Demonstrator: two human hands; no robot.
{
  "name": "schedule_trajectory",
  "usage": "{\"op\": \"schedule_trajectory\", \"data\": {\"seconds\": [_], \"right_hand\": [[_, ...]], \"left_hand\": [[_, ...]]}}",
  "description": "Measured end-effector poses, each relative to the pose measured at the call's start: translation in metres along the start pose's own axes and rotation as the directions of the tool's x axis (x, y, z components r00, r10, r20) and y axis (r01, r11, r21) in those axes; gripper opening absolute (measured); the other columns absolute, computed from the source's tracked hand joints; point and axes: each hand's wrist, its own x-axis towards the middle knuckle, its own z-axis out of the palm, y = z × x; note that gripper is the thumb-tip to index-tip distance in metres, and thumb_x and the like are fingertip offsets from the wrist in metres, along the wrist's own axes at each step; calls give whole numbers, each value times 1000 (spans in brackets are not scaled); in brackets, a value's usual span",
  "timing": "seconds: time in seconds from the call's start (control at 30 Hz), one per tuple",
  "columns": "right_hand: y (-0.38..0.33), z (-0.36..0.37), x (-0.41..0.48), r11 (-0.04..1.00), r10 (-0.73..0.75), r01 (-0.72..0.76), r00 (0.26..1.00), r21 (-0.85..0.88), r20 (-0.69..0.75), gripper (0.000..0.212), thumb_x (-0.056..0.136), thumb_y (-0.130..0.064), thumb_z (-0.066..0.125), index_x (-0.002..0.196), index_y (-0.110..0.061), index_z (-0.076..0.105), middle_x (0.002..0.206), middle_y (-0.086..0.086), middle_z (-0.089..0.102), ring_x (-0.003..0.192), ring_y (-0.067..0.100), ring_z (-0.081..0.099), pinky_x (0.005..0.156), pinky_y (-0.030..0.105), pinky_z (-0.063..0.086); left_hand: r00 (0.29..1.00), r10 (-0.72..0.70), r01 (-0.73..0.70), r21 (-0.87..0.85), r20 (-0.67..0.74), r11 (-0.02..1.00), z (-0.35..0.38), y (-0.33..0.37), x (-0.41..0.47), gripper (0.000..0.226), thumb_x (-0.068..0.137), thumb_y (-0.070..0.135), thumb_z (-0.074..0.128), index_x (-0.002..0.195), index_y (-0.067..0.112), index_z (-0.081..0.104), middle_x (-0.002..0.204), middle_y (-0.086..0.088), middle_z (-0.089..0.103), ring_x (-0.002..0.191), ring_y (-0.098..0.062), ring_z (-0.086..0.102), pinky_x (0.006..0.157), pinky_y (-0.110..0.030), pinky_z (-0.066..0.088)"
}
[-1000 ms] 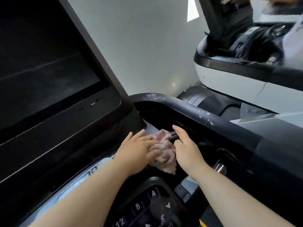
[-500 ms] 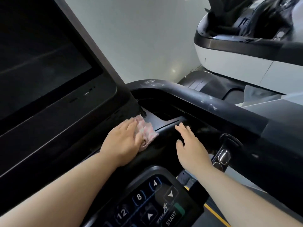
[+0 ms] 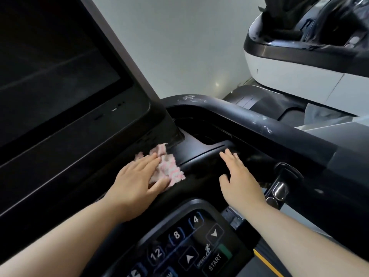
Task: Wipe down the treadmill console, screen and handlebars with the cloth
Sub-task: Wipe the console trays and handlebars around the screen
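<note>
Left hand (image 3: 137,176) presses cloth (image 3: 169,168) on console (image 3: 199,154) beside tray recess (image 3: 209,134).

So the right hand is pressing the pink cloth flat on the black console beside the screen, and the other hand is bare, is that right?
Not quite: it is the left hand that presses the pink cloth flat on the black console beside the screen. The right hand is the bare one. The head view shows it.

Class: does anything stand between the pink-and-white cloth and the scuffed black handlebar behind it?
Nothing visible does. The left hand presses the pink-and-white cloth; only an open recess lies before the scuffed black handlebar. The right hand lies aside.
</note>
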Motion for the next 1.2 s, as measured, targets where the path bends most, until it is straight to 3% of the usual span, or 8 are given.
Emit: {"op": "schedule_trajectory", "data": {"seconds": [0.17,0.27,0.4,0.6,0.77,0.93,1.13,1.2], "right_hand": [[-3,1,0,1000,10,-10,1000,-26,-12,60,96,-15,38,150,-33,20,158,-23,6,143,-5,-3,101,21,30],[-4,3,0,1000,16,-16,999,-18,-28,59,96,-15,38,150,-33,22,157,-24,7,143,-5,-2,107,25,29],[-2,4,1,1000,12,-12,999,2,-51,56,97,-15,36,148,-34,26,156,-24,11,143,-6,2,109,22,21],[-1,-3,-3,983,90,-62,983,171,-159,47,97,-11,35,139,-28,46,149,-15,37,140,2,27,112,23,25],[0,-13,-14,958,176,-53,882,281,-436,43,89,3,39,113,-22,63,108,-23,51,121,4,42,98,14,31],[4,-15,-9,944,282,-163,852,288,-442,39,87,2,39,106,-23,63,92,-28,42,116,12,47,93,26,38],[17,-9,-5,899,380,-152,737,410,-559,36,81,1,40,90,-27,60,100,-3,64,98,21,58,89,41,48],[18,-9,-4,896,385,-151,733,417,-561,34,82,1,40,89,-23,62,100,-4,65,99,19,58,90,40,48]], "left_hand": [[995,-84,83,-10,-46,996,2,-5,-12,83,78,61,-3,148,32,30,154,21,19,141,6,10,113,-20,7],[990,-74,81,49,-119,996,9,2,37,60,89,51,19,142,34,42,152,17,30,140,-6,25,108,-29,19],[990,136,-134,53,-35,990,11,44,98,59,83,35,25,136,38,49,148,19,38,136,-6,33,101,-28,22],[926,376,-376,-2,39,926,9,20,46,47,90,59,22,135,56,38,149,26,31,142,0,20,115,-28,14],[832,551,-554,138,65,821,-5,-43,-30,42,101,50,25,140,48,39,151,20,34,144,-9,23,113,-34,18],[754,645,-657,188,126,730,4,4,38,40,98,51,28,127,50,54,144,19,45,140,-13,31,114,-37,14],[416,850,-886,354,324,299,50,93,111,39,89,44,33,104,48,69,131,21,57,140,-17,35,117,-48,7],[351,884,-912,326,308,249,50,90,114,40,88,44,33,101,44,71,125,19,62,136,-17,41,117,-48,10]]}}
